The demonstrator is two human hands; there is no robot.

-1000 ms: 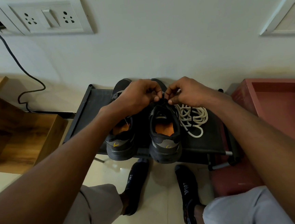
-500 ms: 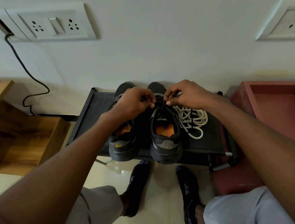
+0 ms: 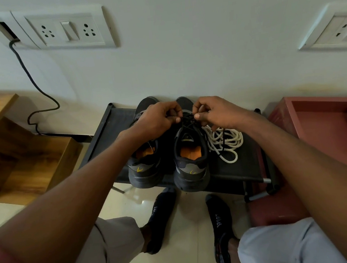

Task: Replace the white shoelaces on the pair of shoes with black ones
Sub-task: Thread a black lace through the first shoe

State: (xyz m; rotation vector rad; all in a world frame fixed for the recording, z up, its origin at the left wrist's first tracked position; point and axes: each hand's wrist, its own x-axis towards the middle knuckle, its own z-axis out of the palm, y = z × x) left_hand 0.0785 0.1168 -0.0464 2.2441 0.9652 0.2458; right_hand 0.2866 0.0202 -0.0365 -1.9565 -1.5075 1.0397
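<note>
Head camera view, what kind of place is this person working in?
Probably a room in a home, perhaps near an entryway. A low black shoe rack stands against a white wall with a socket and switch panel, on a glossy tiled floor, and wooden furniture sits beside it.

Single head-worn view, looking forward and down from above, close over both forearms, toward shoe rack point(image 3: 243, 167) against wall point(image 3: 182, 46); knees and socked feet at bottom edge
</note>
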